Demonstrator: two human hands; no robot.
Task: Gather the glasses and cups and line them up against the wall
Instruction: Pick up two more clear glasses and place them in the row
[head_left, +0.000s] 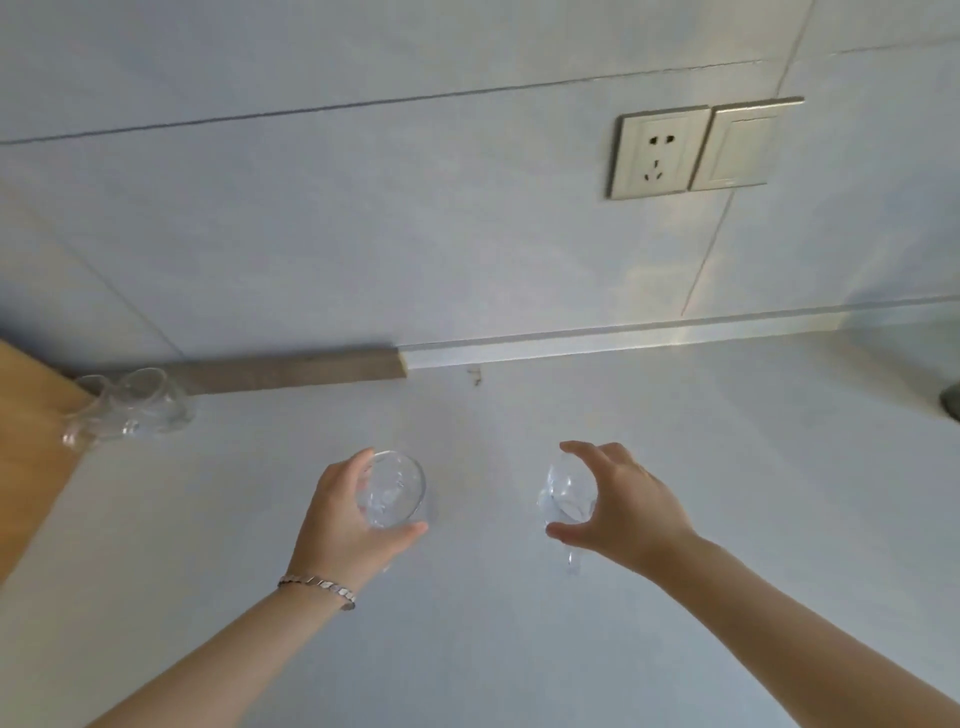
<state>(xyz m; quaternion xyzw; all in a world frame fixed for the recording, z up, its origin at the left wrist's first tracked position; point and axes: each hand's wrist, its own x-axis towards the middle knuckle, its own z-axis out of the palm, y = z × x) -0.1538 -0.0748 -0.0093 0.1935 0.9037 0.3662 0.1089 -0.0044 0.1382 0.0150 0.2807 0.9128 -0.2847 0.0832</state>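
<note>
Gripping one clear, empty glass (395, 488) in the left hand (343, 514), the right hand (618, 504) clasps another glass (566, 493).

The wall (363, 218) at the top of the frame is pale blue-grey with thin dark lines between its big tiles. The socket (658, 153) and the switch (740, 145) in the upper right are creamy white. The counter (493, 649) below is light grey-blue and plain. A wooden board (26, 447) at the left edge is orange-brown. A grey-brown strip (291, 370) runs along the wall's foot, left of the middle. The glasses (135, 410) at the left are see-through, with no colour. The bracelet (319, 587) on the left wrist is shiny silver.
</note>
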